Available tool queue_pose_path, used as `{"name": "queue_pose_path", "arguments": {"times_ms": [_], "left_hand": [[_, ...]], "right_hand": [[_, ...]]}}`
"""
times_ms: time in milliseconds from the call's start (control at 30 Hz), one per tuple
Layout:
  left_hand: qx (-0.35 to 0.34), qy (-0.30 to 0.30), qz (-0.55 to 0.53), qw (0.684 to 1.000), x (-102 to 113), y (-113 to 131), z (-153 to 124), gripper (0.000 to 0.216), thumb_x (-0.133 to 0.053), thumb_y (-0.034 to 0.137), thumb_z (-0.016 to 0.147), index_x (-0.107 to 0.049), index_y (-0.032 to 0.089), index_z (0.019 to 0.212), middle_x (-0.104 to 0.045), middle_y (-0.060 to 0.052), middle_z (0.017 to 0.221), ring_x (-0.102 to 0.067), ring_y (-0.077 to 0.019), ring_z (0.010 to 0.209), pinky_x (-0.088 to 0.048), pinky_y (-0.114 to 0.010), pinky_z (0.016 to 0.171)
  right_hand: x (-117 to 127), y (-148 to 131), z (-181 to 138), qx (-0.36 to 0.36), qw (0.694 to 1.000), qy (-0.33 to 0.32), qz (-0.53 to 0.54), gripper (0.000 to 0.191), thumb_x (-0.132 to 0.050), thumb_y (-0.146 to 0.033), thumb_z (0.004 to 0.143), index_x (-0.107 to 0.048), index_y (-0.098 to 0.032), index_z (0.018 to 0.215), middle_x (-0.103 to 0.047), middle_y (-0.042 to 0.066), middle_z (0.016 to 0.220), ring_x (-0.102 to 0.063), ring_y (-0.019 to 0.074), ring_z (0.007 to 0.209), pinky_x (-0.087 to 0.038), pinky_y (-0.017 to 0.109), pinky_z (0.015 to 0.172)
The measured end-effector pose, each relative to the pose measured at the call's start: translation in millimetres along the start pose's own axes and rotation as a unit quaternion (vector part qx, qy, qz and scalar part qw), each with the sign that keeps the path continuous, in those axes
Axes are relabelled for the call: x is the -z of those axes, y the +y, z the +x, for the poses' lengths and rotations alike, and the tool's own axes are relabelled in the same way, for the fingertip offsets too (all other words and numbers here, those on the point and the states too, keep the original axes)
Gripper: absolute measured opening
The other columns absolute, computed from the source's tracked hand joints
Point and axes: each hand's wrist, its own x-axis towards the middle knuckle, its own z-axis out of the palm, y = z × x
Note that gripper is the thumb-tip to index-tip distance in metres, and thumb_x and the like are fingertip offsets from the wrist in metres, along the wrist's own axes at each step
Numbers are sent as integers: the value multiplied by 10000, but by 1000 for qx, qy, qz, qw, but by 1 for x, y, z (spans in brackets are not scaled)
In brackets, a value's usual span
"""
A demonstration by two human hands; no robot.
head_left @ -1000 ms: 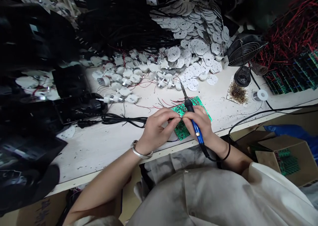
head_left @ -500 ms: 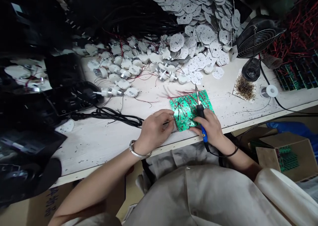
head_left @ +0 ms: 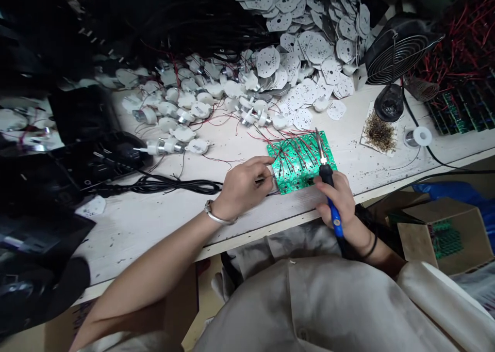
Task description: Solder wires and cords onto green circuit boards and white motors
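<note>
A green circuit board (head_left: 297,174) lies on the bench, with red and black wires across its face and past its far edge. My right hand (head_left: 342,202) is closed round the blue and black handle of a soldering iron (head_left: 327,174). The iron's metal tip points away from me, over the board's right part; whether it touches cannot be told. At the board's left edge, my left hand (head_left: 247,184) has its fingers pinched together. A thin dark strand shows between them, too small to name for sure.
Small motors with white discs (head_left: 185,104) and a heap of white round plates (head_left: 317,47) cover the back. On the right are a fan (head_left: 398,58), an iron stand (head_left: 389,103), a solder spool (head_left: 419,137) and wired boards (head_left: 464,109). Black cables (head_left: 174,186) lie left.
The soldering iron and my right hand have shifted right, and the hand slightly nearer me. The board sits a little farther from the bench's front edge. My left hand stays pinched beside it.
</note>
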Motion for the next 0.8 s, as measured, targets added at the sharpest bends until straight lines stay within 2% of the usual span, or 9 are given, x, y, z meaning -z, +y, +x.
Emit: {"name": "queue_pose_path", "arguments": {"times_ms": [100,200,300,367,467,600,800], "left_hand": [[4,-1,20,1000,0,2,0,115,-546,172,807,-603,179,707,-710,-58,1109,-689,-185,954,-535,-335,855],[15,-19,49,999,3,8,1,121,-560,160,792,-602,177,680,-708,-53,1111,-692,-197,945,-520,-353,843],[30,-30,71,997,5,14,3,134,-567,153,778,-600,175,651,-701,-50,1134,-693,-207,945,-505,-367,827],[32,-31,70,997,6,16,4,138,-563,153,778,-605,177,649,-703,-49,1127,-692,-203,947,-505,-363,830],[27,-29,64,997,6,15,6,129,-566,146,766,-609,179,649,-713,-49,1089,-692,-193,931,-510,-351,837],[32,-13,54,998,4,12,9,123,-564,137,754,-602,179,645,-720,-48,1033,-692,-190,908,-519,-343,843],[40,-12,49,998,2,10,9,125,-558,135,751,-590,178,637,-709,-43,1055,-688,-187,880,-531,-336,822]], "right_hand": [[12,-13,-5,-33,997,33,63,454,-357,-485,972,-546,-192,1262,-634,85,849,-632,224,793,-566,440,696],[22,-27,-7,-102,988,-4,112,300,-487,-359,946,-577,-219,1195,-667,50,800,-672,199,766,-592,383,674],[26,-38,-5,-152,984,-27,90,226,-602,-231,871,-597,-248,1097,-700,24,808,-702,184,759,-609,344,683],[22,-41,-2,-155,985,-7,79,214,-612,-186,850,-602,-252,1054,-706,9,784,-707,175,734,-613,323,666],[11,-40,1,-121,988,36,90,221,-599,-146,841,-602,-235,1043,-696,-8,707,-695,159,663,-607,291,610],[-2,-36,3,-94,990,50,91,215,-599,-130,835,-605,-211,1034,-685,-9,653,-683,157,616,-600,285,582],[-9,-39,4,-115,990,60,60,227,-617,-131,825,-616,-229,1030,-721,-1,743,-697,153,661,-598,274,618]]}}
